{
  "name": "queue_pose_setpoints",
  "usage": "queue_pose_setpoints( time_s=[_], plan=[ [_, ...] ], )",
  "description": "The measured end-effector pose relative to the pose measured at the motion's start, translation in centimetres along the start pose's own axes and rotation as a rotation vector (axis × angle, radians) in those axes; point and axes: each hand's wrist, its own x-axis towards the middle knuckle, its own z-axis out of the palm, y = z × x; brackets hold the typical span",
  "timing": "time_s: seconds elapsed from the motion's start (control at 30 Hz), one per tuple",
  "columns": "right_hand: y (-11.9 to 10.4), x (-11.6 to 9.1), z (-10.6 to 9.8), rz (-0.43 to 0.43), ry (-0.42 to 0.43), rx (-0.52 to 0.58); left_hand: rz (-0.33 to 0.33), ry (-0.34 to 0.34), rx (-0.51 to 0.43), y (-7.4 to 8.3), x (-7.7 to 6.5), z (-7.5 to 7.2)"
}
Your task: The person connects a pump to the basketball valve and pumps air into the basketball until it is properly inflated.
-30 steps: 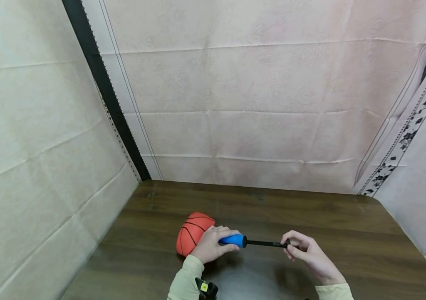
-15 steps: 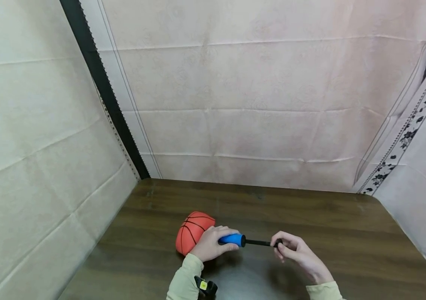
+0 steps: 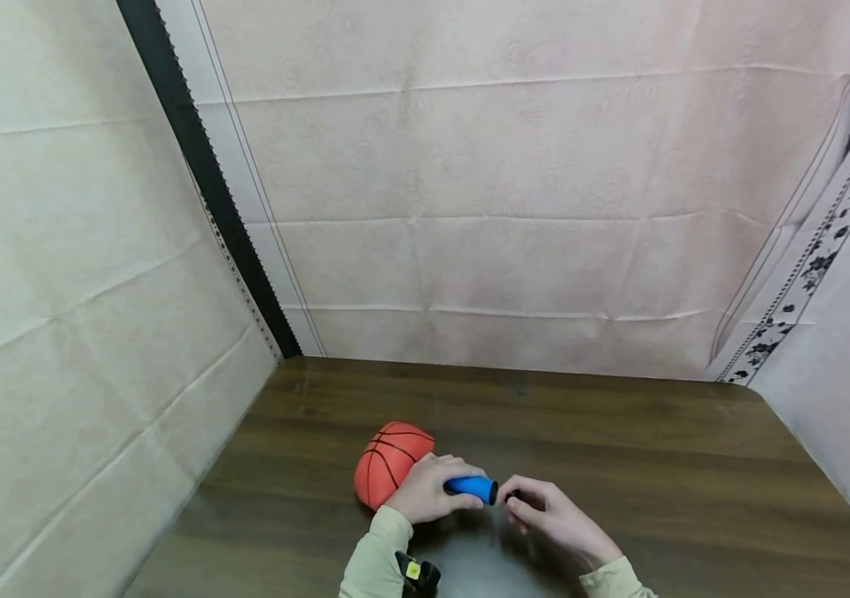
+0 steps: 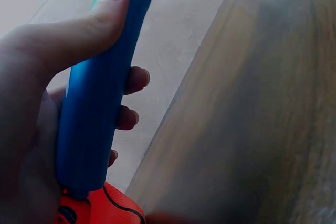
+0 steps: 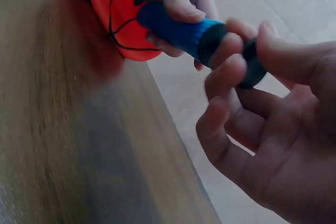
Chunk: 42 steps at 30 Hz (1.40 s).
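My left hand [image 3: 425,492] grips the blue barrel of a hand air pump [image 3: 472,488], thumb along its side in the left wrist view. The pump's lower end meets a dented, partly flat orange basketball [image 3: 388,465], close to a dark oval mark on its skin. At the other end, my right hand [image 3: 555,522] pinches the pump's black handle knob [image 5: 254,71] between thumb and fingers. That knob sits close against the barrel's black cap [image 5: 211,43], and hardly any of the rod shows between them.
A brown wood-grain table [image 3: 619,432] lies under the hands. Pale cloth walls [image 3: 470,208] rise behind it and on both sides. A black device with a yellow label [image 3: 413,571] is strapped at the left wrist.
The right hand has moved left toward the left hand, pushing the pump's black rod into the barrel. The left hand and basketball have stayed almost in place.
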Motion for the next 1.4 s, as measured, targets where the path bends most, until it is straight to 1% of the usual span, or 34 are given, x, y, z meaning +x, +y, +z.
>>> queue_pose_setpoints(
  time_s=[0.07,0.17,0.43,0.53,0.6,0.67,0.73,0.8,0.93,1.03,1.1,1.17,1.23,1.33,1.4],
  plan=[
    [0.1,-0.1,0.0,0.008,-0.009,-0.041,0.030,0.003,0.014,0.0,0.1,0.1],
    [0.3,-0.1,-0.1,0.025,-0.005,-0.079,0.042,0.013,0.022,0.1,0.1,0.2],
    [0.6,0.2,0.1,0.064,0.076,-0.096,0.025,0.036,0.015,0.0,0.2,0.1],
    [0.4,0.2,0.2,0.078,0.098,-0.118,0.028,0.021,-0.013,-0.1,0.2,-0.2],
    [0.1,0.2,0.4,0.091,0.103,-0.132,0.024,0.005,-0.048,-0.2,0.1,-0.4],
    [-0.2,0.2,0.5,0.100,0.100,-0.137,0.012,-0.014,-0.091,-0.3,-0.1,-0.8],
    [-0.4,0.1,0.4,0.087,0.082,-0.129,-0.008,-0.032,-0.133,-0.2,-0.3,-1.1],
    [-0.7,-0.1,0.1,0.050,0.055,-0.104,-0.024,-0.050,-0.155,-0.2,-0.4,-1.4],
    [-1.4,-1.2,-1.4,-0.089,0.025,-0.057,-0.070,-0.061,-0.158,0.1,-0.8,-2.2],
    [-1.9,-2.3,-2.7,-0.213,0.045,-0.022,-0.126,-0.043,-0.150,0.4,-1.1,-3.0],
    [-2.1,-2.9,-3.4,-0.270,0.056,-0.005,-0.146,-0.033,-0.139,0.4,-1.3,-3.4],
    [-2.1,-3.3,-3.9,-0.319,0.044,0.026,-0.154,-0.031,-0.136,0.4,-1.5,-3.6],
    [-1.9,-3.5,-4.1,-0.362,0.008,0.059,-0.153,-0.034,-0.141,0.4,-1.5,-3.7],
    [-1.5,-3.5,-4.0,-0.423,-0.053,0.097,-0.149,-0.044,-0.162,0.3,-1.6,-3.6],
    [-1.3,-3.4,-3.8,-0.447,-0.075,0.105,-0.143,-0.059,-0.182,0.2,-1.5,-3.3]
  ],
)
